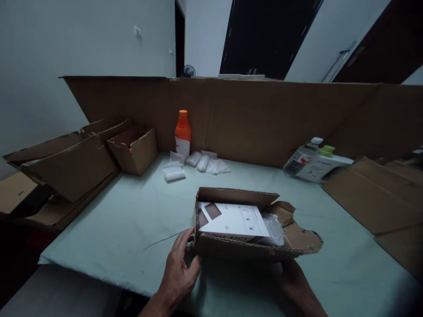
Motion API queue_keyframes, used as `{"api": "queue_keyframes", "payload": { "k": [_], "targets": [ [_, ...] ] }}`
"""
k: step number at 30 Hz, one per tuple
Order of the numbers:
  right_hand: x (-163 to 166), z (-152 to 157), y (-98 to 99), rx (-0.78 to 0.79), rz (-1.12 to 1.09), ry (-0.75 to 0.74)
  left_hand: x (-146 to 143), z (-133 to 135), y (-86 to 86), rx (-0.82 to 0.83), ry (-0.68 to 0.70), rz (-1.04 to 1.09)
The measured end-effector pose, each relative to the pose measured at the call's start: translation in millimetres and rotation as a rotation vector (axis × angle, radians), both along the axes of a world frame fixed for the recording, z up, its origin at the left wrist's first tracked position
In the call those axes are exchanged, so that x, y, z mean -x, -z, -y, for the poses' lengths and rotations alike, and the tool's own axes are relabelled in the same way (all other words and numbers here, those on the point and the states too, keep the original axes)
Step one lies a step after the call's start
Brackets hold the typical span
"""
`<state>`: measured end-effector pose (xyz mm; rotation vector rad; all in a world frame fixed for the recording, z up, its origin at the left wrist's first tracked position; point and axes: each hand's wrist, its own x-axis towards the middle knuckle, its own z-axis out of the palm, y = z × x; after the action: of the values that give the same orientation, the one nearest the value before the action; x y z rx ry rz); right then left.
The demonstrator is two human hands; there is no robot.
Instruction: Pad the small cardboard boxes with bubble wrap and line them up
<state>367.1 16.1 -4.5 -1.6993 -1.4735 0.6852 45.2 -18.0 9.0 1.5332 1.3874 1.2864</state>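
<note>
An open cardboard box (238,251) with a torn flap on its right end is in front of me, tilted toward me. Inside it lies a white printed carton (234,220), and clear bubble wrap (274,229) fills the right end. My left hand (180,264) holds the box's left end, fingers at the side and thumb near the front corner. Below the front right of the box is my right hand (292,281), gripping it from underneath; its fingers are mostly hidden by the cardboard.
Bubble-wrap pieces (205,163) lie beside an orange-capped bottle (183,132) at the back. Cardboard boxes (135,149) stand at left. A clear bottle (302,156) and a green-capped white bottle (319,167) lean at right, near folded cardboard (380,193). A cardboard wall (257,119) closes the table's rear.
</note>
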Motion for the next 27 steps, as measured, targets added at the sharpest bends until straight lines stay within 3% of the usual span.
{"api": "queue_keyframes", "payload": {
  "k": [7,14,21,27],
  "targets": [
    [59.6,-9.6,-30.4,0.079,-0.024,-0.171,43.4,16.6,1.8,0.030,-0.127,-0.032],
    [101.0,-19.9,-40.5,0.119,-0.047,-0.302,99.5,7.3,-4.1,0.077,-0.100,-0.017],
    [94.8,-17.6,-35.1,0.186,-0.074,-0.342,110.4,-25.8,-1.2,0.065,-0.016,0.016],
    [116.3,-33.7,-38.6,0.139,-0.048,-0.373,113.0,-13.4,-1.8,-0.058,-0.100,0.013]
  ]
}}
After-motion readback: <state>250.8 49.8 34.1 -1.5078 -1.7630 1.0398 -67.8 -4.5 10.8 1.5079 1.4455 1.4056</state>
